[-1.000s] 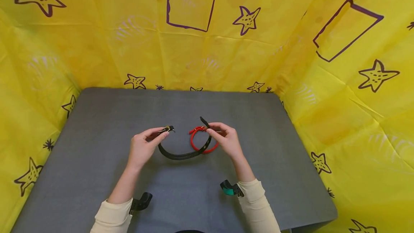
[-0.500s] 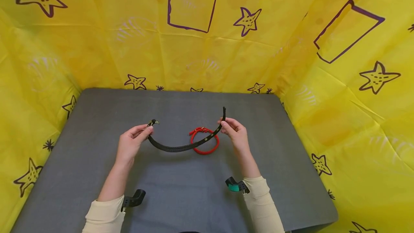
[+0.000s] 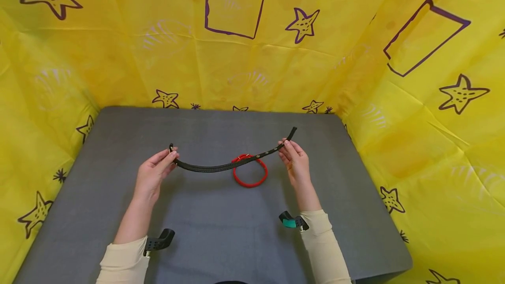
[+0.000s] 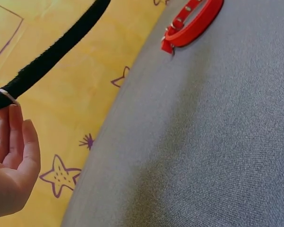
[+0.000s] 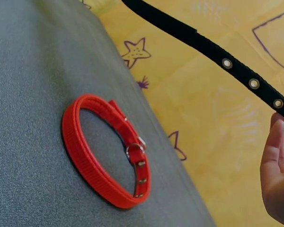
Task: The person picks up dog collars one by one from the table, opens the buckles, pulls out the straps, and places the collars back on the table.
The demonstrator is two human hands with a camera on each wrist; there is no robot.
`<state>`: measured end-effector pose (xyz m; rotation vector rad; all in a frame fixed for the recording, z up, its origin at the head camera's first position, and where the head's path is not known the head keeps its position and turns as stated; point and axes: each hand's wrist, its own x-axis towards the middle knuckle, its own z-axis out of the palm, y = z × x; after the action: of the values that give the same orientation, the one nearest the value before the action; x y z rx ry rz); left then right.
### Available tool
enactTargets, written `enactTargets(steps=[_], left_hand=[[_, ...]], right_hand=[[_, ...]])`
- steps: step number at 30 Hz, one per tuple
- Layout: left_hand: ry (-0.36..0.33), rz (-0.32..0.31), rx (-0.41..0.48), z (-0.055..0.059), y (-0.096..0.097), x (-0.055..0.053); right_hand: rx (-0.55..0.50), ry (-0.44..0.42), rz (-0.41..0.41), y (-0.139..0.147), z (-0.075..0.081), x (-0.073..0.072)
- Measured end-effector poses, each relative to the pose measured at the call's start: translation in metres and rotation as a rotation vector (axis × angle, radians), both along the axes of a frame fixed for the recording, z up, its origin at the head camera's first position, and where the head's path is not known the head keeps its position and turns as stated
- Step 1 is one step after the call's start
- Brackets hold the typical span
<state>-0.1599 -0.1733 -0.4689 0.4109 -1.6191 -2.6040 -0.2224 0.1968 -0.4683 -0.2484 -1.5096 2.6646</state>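
A black collar is stretched in a shallow sag between both hands, above the table. My left hand pinches it near the buckle end, where a bit of metal shows. With thumb and fingers my right hand pinches the other end, and the free tip sticks up past the fingers. Metal eyelets line this part of the black strap in the right wrist view. Beneath, a red collar lies fastened in a loop on the table, with a metal ring and buckle; the black strap crosses over its far edge in the head view.
A grey cloth-covered table spreads under the hands. Yellow fabric walls with drawn stars stand at its back and sides. Black wrist mounts sit at both cuffs.
Both hands have moved apart, drawing the black collar from a deep curve into a nearly straight line. The right hand has gone right and slightly away. The red collar stays put.
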Motion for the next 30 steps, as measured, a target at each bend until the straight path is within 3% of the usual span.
enactTargets(steps=[9,13,17,24,30], left_hand=[[-0.008,0.045,0.095,-0.005,-0.002,-0.001],[-0.002,0.06,0.19,-0.007,-0.005,-0.002],[-0.04,0.082,0.271,-0.01,-0.007,-0.007],[-0.165,0.14,0.364,-0.02,-0.011,-0.033],[-0.241,0.22,0.246,-0.033,-0.01,-0.061]], right_hand=[[-0.065,-0.031,-0.008,0.003,-0.004,-0.003],[-0.073,-0.045,-0.014,0.005,-0.007,-0.004],[-0.082,-0.079,-0.038,0.006,-0.014,-0.008],[-0.023,-0.173,-0.097,0.002,-0.033,-0.032],[0.096,-0.258,-0.093,0.0,-0.05,-0.056]])
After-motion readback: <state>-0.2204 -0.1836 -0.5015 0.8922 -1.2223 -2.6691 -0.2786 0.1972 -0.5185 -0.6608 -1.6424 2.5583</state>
